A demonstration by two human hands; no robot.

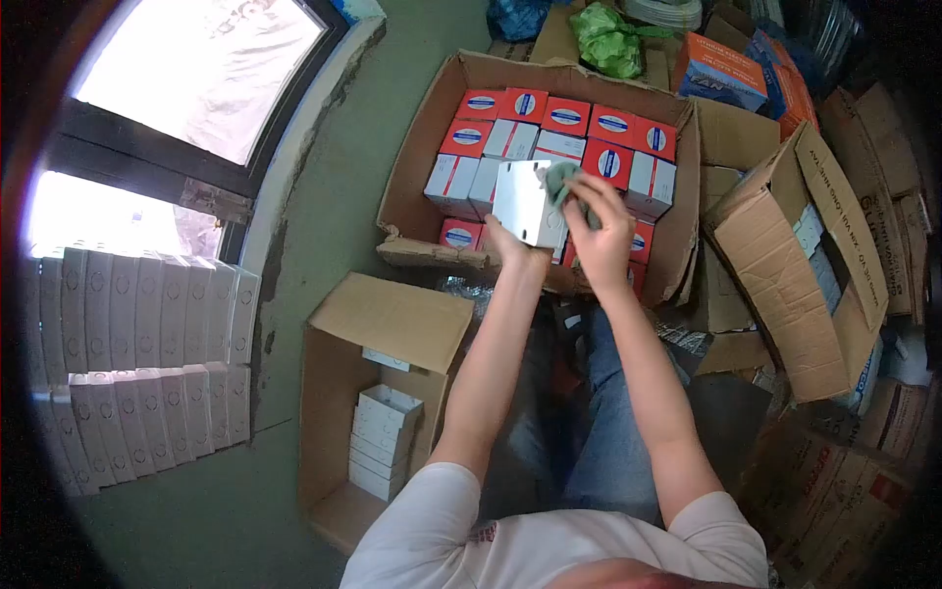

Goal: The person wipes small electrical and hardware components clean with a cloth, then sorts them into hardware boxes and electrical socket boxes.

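My left hand supports a white square box from below, its glossy face with small dark slots turned up. Bunched in my right hand is a green cloth, pressed against the box's upper right edge. Both hands are over a large open carton packed with red and white printed boxes. To the left of my forearm stands another open carton, with several white boxes stacked inside. The fingers of my left hand are mostly hidden behind the white box.
Long stacks of white boxes line the floor beside the window at left. An open tilted carton is at right, near flattened cardboard. A green plastic bag and an orange-blue box lie behind.
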